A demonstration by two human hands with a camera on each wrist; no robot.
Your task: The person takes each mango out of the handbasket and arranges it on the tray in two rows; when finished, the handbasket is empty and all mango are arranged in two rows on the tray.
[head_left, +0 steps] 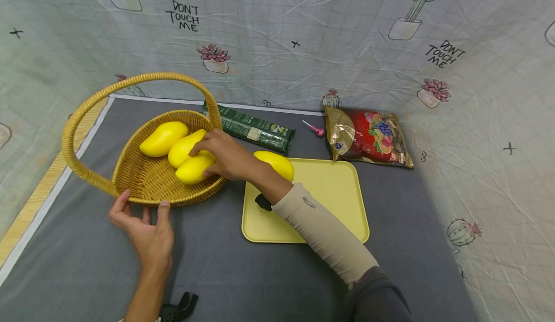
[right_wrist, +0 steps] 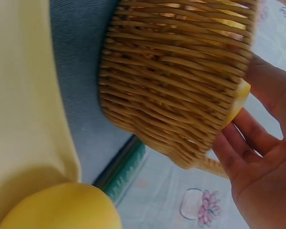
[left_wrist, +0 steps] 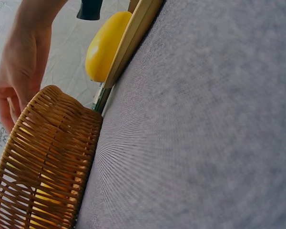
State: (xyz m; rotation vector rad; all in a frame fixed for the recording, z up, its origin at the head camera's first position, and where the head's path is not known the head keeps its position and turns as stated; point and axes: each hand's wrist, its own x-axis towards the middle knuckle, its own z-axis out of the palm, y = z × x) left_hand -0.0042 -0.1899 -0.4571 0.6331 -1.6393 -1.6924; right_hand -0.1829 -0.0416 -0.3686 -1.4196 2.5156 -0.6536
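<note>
At the left stands a golden wicker basket (head_left: 147,180) with a tall arched handle (head_left: 69,139). Three yellow mangoes are inside: one at the back (head_left: 162,139), one in the middle (head_left: 184,148) and one nearest the front (head_left: 192,170). My right hand (head_left: 230,155) reaches over the basket's right side and grips the front mango, its fingers also overlapping the middle one. With thumb and fingers at the front rim, near the handle's foot, my left hand (head_left: 149,235) holds the basket. Another mango (head_left: 275,164) lies on the yellow tray (head_left: 321,206), partly behind my right forearm.
Behind the basket and tray lies a long dark green packet (head_left: 256,129). A pink lollipop (head_left: 318,131) and a red and gold bag (head_left: 370,139) with fruit pictures rest near the back edge. A printed curtain (head_left: 277,37) hangs behind the grey-covered table (head_left: 234,269).
</note>
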